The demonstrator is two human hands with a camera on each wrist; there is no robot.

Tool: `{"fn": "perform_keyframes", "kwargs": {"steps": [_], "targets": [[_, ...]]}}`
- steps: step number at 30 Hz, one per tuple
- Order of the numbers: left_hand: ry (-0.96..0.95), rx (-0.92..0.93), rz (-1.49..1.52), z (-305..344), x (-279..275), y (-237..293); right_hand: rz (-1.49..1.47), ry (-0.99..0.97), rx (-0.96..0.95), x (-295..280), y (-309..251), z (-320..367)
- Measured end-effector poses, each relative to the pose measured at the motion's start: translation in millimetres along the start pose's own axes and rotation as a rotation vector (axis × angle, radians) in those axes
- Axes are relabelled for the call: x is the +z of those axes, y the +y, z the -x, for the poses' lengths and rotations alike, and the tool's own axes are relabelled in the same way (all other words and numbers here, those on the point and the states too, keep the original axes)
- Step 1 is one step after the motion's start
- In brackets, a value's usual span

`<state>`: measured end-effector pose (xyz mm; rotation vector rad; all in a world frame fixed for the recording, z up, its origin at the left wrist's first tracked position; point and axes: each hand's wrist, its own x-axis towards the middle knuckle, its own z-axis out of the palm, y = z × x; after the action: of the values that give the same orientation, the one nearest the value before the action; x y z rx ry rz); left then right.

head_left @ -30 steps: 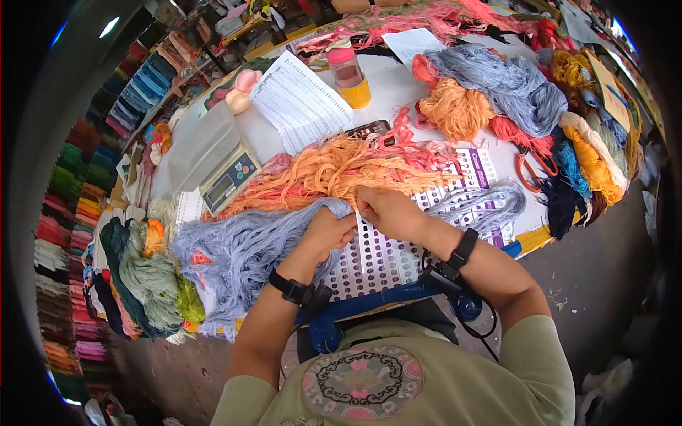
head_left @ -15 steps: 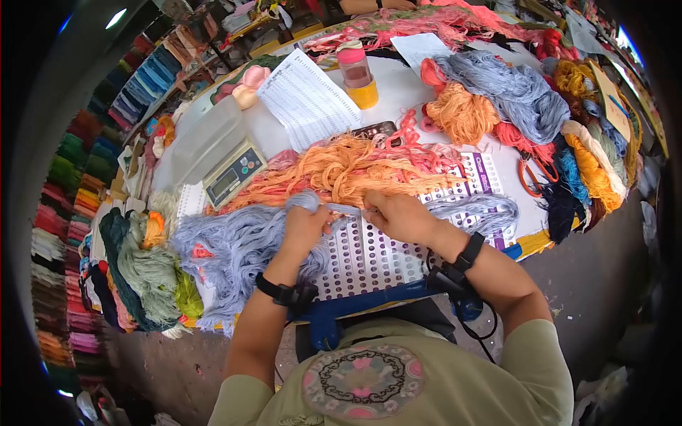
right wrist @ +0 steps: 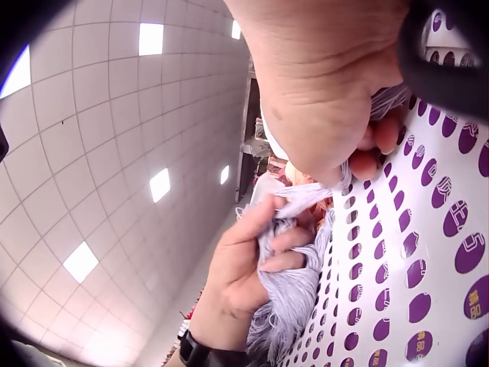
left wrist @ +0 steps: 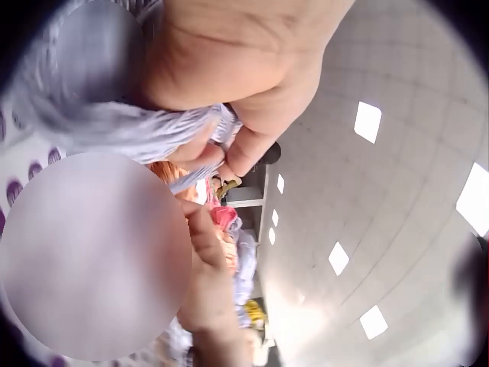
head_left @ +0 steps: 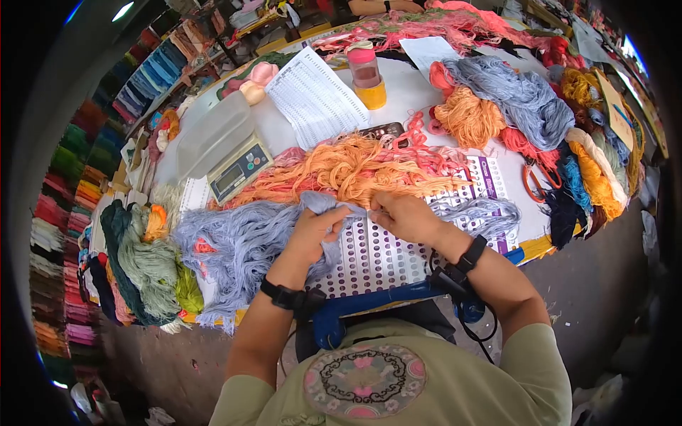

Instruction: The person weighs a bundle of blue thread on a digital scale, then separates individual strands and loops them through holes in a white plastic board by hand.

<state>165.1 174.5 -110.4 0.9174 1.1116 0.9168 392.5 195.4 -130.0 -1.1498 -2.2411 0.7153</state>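
Note:
Blue-grey yarn (head_left: 238,238) lies heaped at the table's front left, and a bundle of it runs up into the left hand (head_left: 312,231). In the right wrist view, the left hand (right wrist: 248,267) has its fingers curled round that yarn (right wrist: 294,298). A short length stretches across to the right hand (head_left: 408,216), which pinches its end; in the right wrist view the right hand (right wrist: 328,99) partly covers the pinched part. Both hands are above the white sheet with purple dots (head_left: 369,259), just in front of orange yarn (head_left: 355,170).
Behind the hands are a scale (head_left: 240,170), a printed paper (head_left: 316,96), a pink-lidded jar (head_left: 364,67) and a dark phone (head_left: 383,130). Red-handled scissors (head_left: 533,183) lie right, near piled skeins (head_left: 511,92). Green skeins (head_left: 145,273) hang at the left edge.
The hands were close together, moved apart with the strand stretched between them, and are now slightly nearer each other. The head view has shifted a little.

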Motion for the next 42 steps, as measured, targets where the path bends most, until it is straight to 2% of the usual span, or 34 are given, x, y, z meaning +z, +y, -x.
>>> {"fn": "perform_keyframes", "kwargs": {"steps": [1,3,4,7,8,10,14,16,17,18,20,22,24,26,27,29,30,32,34,36,37,39,40,42], "targets": [[-0.004,-0.003,-0.002,6.6,5.2,5.2,0.003,-0.014,0.011,0.1,-0.9,0.1],[-0.238,-0.18,0.18,20.0,15.5,14.9,0.017,-0.026,0.036,0.2,-2.7,-1.0],[-0.237,-0.178,0.181,19.8,20.0,15.0,0.032,-0.036,0.057,-0.5,-3.3,-2.4],[-0.176,-0.179,-0.234,12.8,38.3,6.5,-0.057,-0.136,0.144,-5.4,-6.2,-5.5],[-0.176,-0.179,-0.23,6.4,38.6,-1.7,-0.055,-0.139,0.144,-4.8,-3.7,-6.0],[-0.253,-0.019,-0.509,-6.0,37.8,-14.3,-0.125,-0.182,0.06,-5.3,1.3,-7.2],[-0.301,-0.019,-0.592,-15.1,32.1,-7.5,-0.05,-0.251,-0.001,-12.8,-2.8,-5.4],[-0.214,-0.21,-0.3,-2.1,29.4,15.5,0.006,-0.105,-0.108,-7.9,-4.0,-4.6],[-0.274,-0.211,-0.018,-4.6,9.9,9.9,0.006,-0.107,-0.108,-7.1,-1.5,-5.2],[-0.274,-0.214,-0.02,1.8,3.0,13.4,-0.043,-0.081,-0.105,-5.5,1.3,-6.3],[-0.155,-0.12,0.267,18.2,-8.4,20.1,-0.101,-0.053,-0.095,-5.4,2.6,-7.2],[-0.129,-0.094,0.627,35.6,-42.7,24.7,-0.094,-0.146,-0.012,-9.6,-1.9,-8.2],[-0.207,-0.004,0.926,54.6,-64.7,53.8,-0.083,-0.144,-0.011,-7.4,-0.3,-9.3],[-0.045,0.071,1.035,58.7,-102.3,68.1,-0.069,-0.145,-0.016,-6.6,-0.2,-10.3],[-0.039,0.075,1.034,54.8,-122.9,63.8,-0.044,-0.153,0.009,-6.7,-1.3,-10.6],[0.628,0.52,0.571,41.3,-156.0,48.8,-0.005,-0.16,0.061,-8.1,-7.0,-11.1],[0.621,0.522,0.565,44.2,-131.6,56.1,-0.007,-0.151,0.062,-6.2,-6.3,-11.6],[0.768,0.497,0.239,50.3,-39.5,61.7,-0.063,-0.102,0.022,-2.6,-2.6,-10.2],[0.463,0.405,-0.167,41.7,-9.5,35.7,-0.05,-0.094,0.015,-4.0,-6.1,-11.0],[0.184,0.424,-0.423,19.8,9.6,12.4,-0.039,-0.088,0.005,-4.6,-9.0,-11.3],[0.183,0.427,-0.416,12.5,16.0,7.8,-0.035,-0.069,-0.006,-4.7,-9.2,-10.3],[0.084,0.176,-0.892,-0.8,25.1,1.3,-0.024,-0.049,-0.009,-5.1,-6.5,-8.6],[0.075,0.177,-0.889,-8.0,20.2,-4.9,-0.045,-0.032,-0.023,-3.5,-4.3,-8.1],[0.042,0.347,-1.06,-15.0,11.4,-8.8,-0.073,-0.016,-0.03,-1.0,-2.2,-7.8]]}}
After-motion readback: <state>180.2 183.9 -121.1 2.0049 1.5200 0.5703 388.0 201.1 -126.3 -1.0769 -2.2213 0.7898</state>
